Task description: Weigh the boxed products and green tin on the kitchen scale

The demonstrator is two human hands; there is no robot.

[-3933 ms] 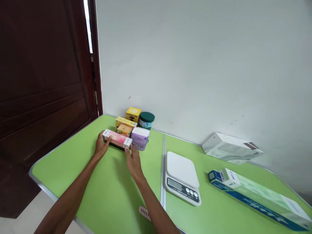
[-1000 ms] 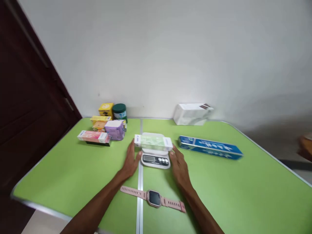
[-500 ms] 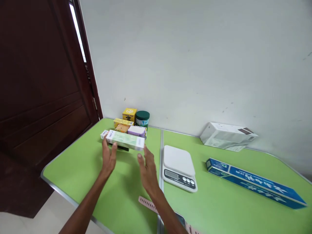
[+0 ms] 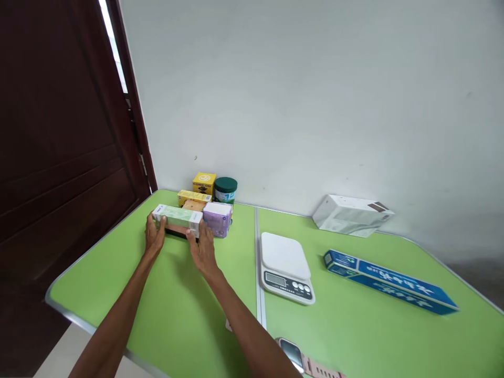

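Observation:
A long pale green box (image 4: 177,215) lies on top of a pink box whose edge shows beneath it, at the front of a cluster of small packages at the table's far left. My left hand (image 4: 155,234) grips the box's left end and my right hand (image 4: 201,245) grips its right end. Right beside it sits a purple pack (image 4: 217,218). Behind stand yellow boxes (image 4: 203,183) and a green-lidded jar (image 4: 226,189).
A white kitchen scale (image 4: 286,267) stands mid-table, a long blue box (image 4: 388,288) to its right, and a white box (image 4: 351,215) by the wall. A pink-strapped smartwatch (image 4: 293,355) lies near the green table's (image 4: 185,315) front edge. A dark door is at left.
The pale green box went from the scale, carried left by both hands, onto the pink box. My view has turned left with it.

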